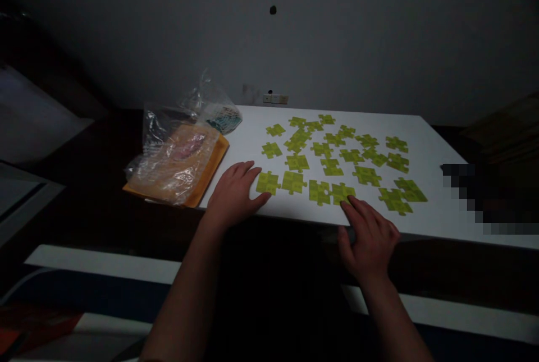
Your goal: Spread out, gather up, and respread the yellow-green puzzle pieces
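Most green jigsaw pieces (331, 167) lie unjoined on the counter (458, 205); left hand (236, 193) and right hand (371, 238) (at its near edge) rest, thumb and fingers apart.

At nine o'clock I see a clear bag (179, 151) over a flat orange item (214, 168) on the worktop (440, 182); at twelve, sockets (275, 99) on the wall (337, 42), a dark spot (273, 10) above.
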A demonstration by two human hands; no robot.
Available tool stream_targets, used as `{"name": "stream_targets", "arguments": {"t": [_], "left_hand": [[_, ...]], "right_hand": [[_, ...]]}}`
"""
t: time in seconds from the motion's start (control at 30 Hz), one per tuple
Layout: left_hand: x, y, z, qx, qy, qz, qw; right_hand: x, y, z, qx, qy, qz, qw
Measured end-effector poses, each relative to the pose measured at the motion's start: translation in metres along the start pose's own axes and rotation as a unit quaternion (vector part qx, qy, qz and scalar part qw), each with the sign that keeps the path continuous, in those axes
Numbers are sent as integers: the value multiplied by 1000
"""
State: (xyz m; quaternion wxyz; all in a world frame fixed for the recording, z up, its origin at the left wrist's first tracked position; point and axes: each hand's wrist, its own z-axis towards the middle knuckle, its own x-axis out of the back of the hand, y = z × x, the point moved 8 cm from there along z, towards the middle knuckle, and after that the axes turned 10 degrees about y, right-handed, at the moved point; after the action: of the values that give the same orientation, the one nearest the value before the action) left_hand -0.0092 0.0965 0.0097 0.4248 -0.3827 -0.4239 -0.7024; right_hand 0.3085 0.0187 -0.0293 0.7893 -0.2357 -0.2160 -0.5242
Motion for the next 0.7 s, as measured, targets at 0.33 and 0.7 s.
{"name": "stream_targets", "arguments": {"t": [0.33,0.7], "left_hand": [[-1,-5,0,6,-11,-18,1000],[2,-9,3,2,-8,-54,999]], "right_hand": [[-3,2,-1,-3,12,-2,1000],[-3,1,-1,-12,-7,-2,1000]]}}
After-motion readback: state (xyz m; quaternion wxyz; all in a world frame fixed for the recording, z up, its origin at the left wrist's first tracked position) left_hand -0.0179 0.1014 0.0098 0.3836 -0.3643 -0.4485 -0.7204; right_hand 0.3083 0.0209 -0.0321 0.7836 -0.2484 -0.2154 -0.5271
